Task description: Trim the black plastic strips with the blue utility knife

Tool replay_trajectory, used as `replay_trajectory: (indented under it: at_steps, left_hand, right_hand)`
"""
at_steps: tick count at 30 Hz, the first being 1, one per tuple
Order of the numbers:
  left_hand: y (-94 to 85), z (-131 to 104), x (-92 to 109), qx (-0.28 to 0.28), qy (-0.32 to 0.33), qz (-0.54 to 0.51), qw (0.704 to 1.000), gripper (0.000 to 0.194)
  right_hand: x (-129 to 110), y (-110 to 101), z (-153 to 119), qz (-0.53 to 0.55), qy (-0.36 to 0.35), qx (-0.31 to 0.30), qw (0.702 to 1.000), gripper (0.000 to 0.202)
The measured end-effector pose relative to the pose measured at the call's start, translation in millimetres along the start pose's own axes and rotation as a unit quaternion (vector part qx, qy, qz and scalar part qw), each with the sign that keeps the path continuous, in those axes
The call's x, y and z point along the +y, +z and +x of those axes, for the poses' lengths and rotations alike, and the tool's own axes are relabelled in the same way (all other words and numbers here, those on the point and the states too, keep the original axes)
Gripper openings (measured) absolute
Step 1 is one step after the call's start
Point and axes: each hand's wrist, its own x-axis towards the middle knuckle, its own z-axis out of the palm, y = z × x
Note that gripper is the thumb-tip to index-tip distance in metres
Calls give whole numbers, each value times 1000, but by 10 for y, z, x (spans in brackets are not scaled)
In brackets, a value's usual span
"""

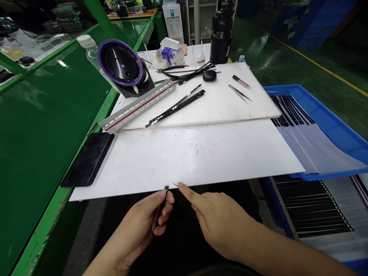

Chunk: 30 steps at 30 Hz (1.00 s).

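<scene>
My left hand (146, 212) is closed around a narrow black strip (166, 188), pinched between thumb and fingers. The strip's short end sticks up at the front edge of the white board (201, 153); its lower part runs down inside the hand. Just to the right is my right hand (218, 214), its index finger stretched forward over a thin pointed tool (175, 185). Only the tool's fine tip shows, pointing left towards the strip but apart from it. The rest of the tool is hidden by the hand.
On a white foam slab (230, 107) lie black strips (176, 107), a scale ruler (140, 107), tweezers (240, 94) and pliers (172, 72). A phone (87, 159) lies left, near a purple-rimmed fan (120, 63). Right, a blue tray (339, 130) holds more strips. A black bottle (221, 42) stands behind.
</scene>
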Motion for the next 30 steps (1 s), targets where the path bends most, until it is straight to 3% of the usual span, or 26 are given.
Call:
replay_trajectory:
  at_steps: [5, 12, 20, 26, 30]
  left_hand:
    - [-9, 5, 5, -20, -15, 0, 1000, 32]
    - [37, -28, -9, -3, -11, 21, 1000, 38]
    - [46, -16, -46, 15, -2, 16, 1000, 41]
    - [98, -25, -51, 32, 2, -2, 999, 41]
    - [126, -17, -64, 42, -5, -13, 999, 43]
  right_hand:
    - [-34, 19, 52, -21, -24, -9, 999, 63]
    - [-71, -16, 91, -21, -2, -52, 998, 68]
    - [-114, 73, 100, -99, 13, -40, 994, 85]
    - [-92, 37, 102, -6, 8, -62, 998, 78]
    - [-122, 1, 118, -13, 20, -75, 997, 77]
